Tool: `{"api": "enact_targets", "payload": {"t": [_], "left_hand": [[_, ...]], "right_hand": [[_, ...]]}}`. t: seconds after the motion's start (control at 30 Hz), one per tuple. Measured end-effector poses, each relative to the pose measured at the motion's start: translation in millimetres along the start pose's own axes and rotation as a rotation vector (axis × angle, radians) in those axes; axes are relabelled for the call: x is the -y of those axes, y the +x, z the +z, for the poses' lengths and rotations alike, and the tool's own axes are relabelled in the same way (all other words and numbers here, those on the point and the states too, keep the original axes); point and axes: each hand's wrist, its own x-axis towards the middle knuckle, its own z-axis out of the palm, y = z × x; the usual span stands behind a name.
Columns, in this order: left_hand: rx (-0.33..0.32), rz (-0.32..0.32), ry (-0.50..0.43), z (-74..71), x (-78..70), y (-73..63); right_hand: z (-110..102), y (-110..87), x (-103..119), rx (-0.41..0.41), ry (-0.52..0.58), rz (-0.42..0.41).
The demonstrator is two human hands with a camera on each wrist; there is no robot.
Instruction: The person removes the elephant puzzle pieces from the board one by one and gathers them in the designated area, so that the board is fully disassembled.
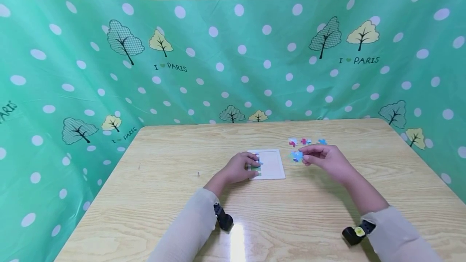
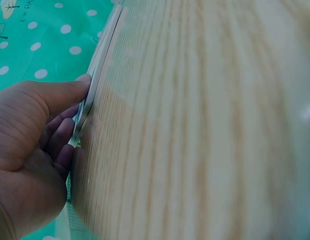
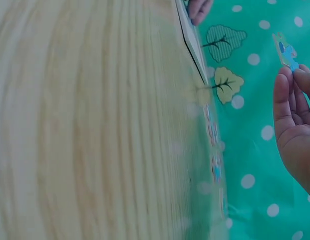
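A square white puzzle tray [image 1: 273, 165] lies on the table, with a few coloured pieces [image 1: 256, 169] set along its left side. My left hand [image 1: 240, 167] rests over that side, its thumb and fingertips touching the tray and partly hiding the pieces. In the left wrist view the thumb [image 2: 69, 94] lies against the tray's edge [image 2: 102, 62]. My right hand [image 1: 325, 160] is raised just right of the tray. Between thumb and fingers it pinches a light-blue puzzle piece [image 1: 297, 156], held up off the table in the right wrist view.
Loose puzzle pieces lie behind my right hand: a pink-and-white one [image 1: 293, 142], a red one [image 1: 303, 141] and a blue one [image 1: 322, 141]. A small dark speck [image 1: 198, 174] is left of my left hand. A green dotted curtain [image 1: 204, 71] hangs behind the wooden table [image 1: 164, 197].
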Motion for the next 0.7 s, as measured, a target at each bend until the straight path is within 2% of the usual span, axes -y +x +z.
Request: {"api": "enact_targets", "payload": {"t": [0.4, 0.7], "left_hand": [[-0.009, -0.017, -0.016, 0.8, 2.1, 0.4], [-0.007, -0.014, -0.027, 1.5, 1.2, 0.7]], "right_hand": [[-17.8, -9.9, -6.0, -0.065, 0.006, 0.020], [-35.6, -19.6, -19.4, -0.152, -0.011, 0.028]]}}
